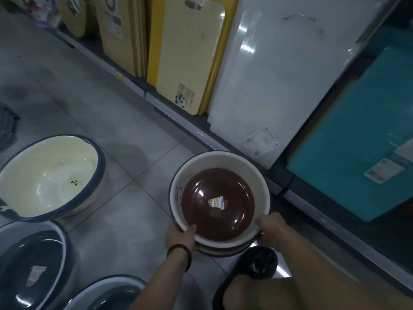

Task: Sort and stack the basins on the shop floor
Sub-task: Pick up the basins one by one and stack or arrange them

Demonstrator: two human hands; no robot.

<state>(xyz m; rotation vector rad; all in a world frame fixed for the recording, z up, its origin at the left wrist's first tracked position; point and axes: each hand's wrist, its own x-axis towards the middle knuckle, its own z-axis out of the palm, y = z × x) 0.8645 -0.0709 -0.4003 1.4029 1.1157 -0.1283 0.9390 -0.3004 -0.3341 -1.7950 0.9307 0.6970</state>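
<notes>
A white basin (261,186) with a dark rim sits on top of a short stack of like basins, low over the tiled floor. Nested inside it is a brown basin (218,201) with a small sticker at its centre. My left hand (180,236) grips the near left rim, thumb over the edge. My right hand (271,227) grips the near right rim. A cream basin (51,175) with a dark blue rim stands on the floor to the left. Two dark grey basins (29,265) (107,294) lie at the lower left.
A low shelf edge (201,133) runs diagonally behind the stack. On it lean yellow boards (190,52), a white board (279,74) and a teal board (357,130). My dark sandal (257,262) stands just under the stack. Grey floor tiles (138,166) lie between the basins.
</notes>
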